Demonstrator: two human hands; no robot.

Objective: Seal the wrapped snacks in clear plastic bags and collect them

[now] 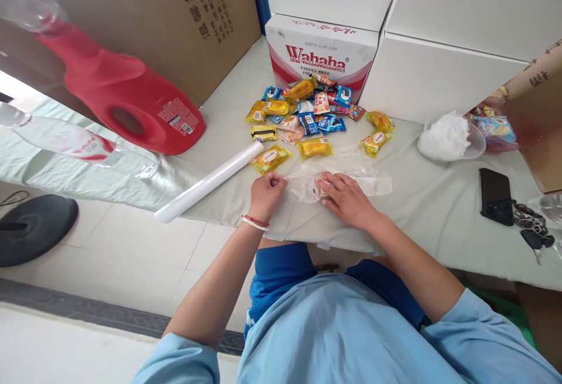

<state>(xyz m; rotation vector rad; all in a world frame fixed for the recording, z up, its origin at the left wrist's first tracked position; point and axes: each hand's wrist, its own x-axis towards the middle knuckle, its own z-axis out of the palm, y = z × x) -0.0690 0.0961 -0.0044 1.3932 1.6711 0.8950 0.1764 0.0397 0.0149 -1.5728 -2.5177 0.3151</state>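
Observation:
A sheet of thin clear plastic film (377, 184) lies crumpled on the cloth-covered table in front of me. My left hand (267, 194), a bracelet at its wrist, pinches the film's left edge. My right hand (346, 196) is curled over the middle of the film, its thumb and fingers around a small snack packet (314, 188) that is mostly hidden. Just beyond my hands lie yellow-wrapped snacks (315, 147), one more yellow snack (270, 159) being close to my left fingers. A white roll (211, 182) rests diagonally to the left of my left hand.
A heap of wrapped snacks (309, 125) lies against a Wahaha carton (322, 50). On the left are a red jug (136, 103) and a lying water bottle (83, 145). To the right are a tub of white tissue (445, 137), a black phone (496, 195) and keys (532, 226).

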